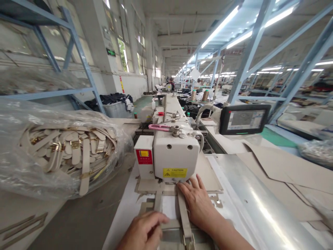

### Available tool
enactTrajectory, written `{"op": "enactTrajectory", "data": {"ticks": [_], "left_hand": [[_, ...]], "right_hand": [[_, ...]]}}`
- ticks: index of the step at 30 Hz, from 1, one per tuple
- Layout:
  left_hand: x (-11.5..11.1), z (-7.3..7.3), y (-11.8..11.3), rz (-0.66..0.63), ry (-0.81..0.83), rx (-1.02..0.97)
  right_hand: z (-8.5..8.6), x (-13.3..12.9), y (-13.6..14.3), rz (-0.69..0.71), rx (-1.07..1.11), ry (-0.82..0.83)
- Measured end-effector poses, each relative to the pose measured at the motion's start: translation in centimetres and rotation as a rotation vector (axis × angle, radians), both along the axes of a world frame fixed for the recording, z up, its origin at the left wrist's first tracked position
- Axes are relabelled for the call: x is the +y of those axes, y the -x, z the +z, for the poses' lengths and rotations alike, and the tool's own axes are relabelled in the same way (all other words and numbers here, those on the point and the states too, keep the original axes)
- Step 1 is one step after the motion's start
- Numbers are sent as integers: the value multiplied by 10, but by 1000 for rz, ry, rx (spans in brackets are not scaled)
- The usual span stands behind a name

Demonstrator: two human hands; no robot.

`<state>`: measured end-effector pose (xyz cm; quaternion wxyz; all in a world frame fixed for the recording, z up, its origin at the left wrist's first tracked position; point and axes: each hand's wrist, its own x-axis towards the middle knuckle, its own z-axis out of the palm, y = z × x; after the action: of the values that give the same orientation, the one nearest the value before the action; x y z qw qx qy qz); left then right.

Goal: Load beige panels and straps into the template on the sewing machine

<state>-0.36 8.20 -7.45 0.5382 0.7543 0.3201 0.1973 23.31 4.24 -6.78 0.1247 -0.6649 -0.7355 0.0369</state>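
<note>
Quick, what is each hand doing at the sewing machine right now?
Left hand: fingers curled, resting on the beige strap pieces; a grip cannot be told.
Right hand: open, flat on the strap.

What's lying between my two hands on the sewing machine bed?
In the head view, a beige strap runs between the left hand and right hand, toward the sewing machine.
</note>
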Motion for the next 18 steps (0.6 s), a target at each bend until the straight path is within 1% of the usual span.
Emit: {"op": "enactTrajectory", "data": {"ticks": [1,2,3,4,6,8,10,13,16,18], "left_hand": [[5,1,-5,-26,-205,47],[9,4,-11,-50,-355,88],[12,7,-18,-82,-446,132],[14,11,-26,-116,-498,183],[14,18,-42,-164,-545,267],[12,19,-57,-175,-591,285],[9,13,-69,-158,-643,280],[7,-6,-80,-96,-703,311],[8,-26,-84,-32,-776,333],[9,-34,-85,-11,-817,349]], "right_hand": [[1,0,-1,-5,6,2],[3,0,-2,-10,9,1],[4,1,-3,-15,11,-1],[5,1,-4,-19,16,-2],[6,2,-5,-24,25,0],[4,2,-7,-25,38,5],[1,2,-9,-24,53,9],[-6,2,-12,-14,65,5],[-8,2,-16,-1,59,-2],[-8,1,-19,5,57,17]]}}
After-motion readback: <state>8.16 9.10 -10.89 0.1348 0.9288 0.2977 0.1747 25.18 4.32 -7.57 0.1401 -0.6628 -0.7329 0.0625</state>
